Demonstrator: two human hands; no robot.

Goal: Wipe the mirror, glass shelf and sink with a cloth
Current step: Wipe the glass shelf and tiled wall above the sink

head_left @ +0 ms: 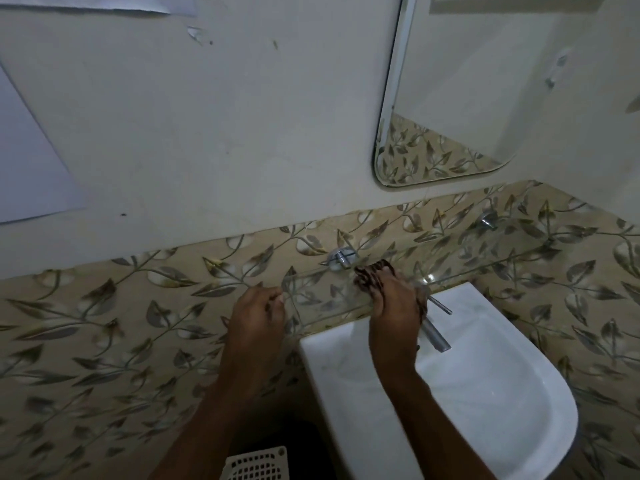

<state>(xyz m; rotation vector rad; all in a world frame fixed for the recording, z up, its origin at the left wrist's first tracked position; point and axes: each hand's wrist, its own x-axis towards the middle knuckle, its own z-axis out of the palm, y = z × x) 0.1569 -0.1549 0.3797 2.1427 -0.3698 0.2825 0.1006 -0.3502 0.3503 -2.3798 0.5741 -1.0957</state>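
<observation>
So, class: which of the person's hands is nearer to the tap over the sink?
Right. The right hand, holding the cloth on the glass shelf, is just beside the tap. The left hand grips the shelf's left end, farther away.

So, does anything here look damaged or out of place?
Yes. The wall paint at upper left is chipped and peeling. The hands and cloth at the glass shelf look normal.

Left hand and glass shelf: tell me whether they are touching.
Touching. The head view shows the left hand with fingers curled on the left end of the glass shelf, no gap visible, while the right hand presses the cloth on it.
</observation>
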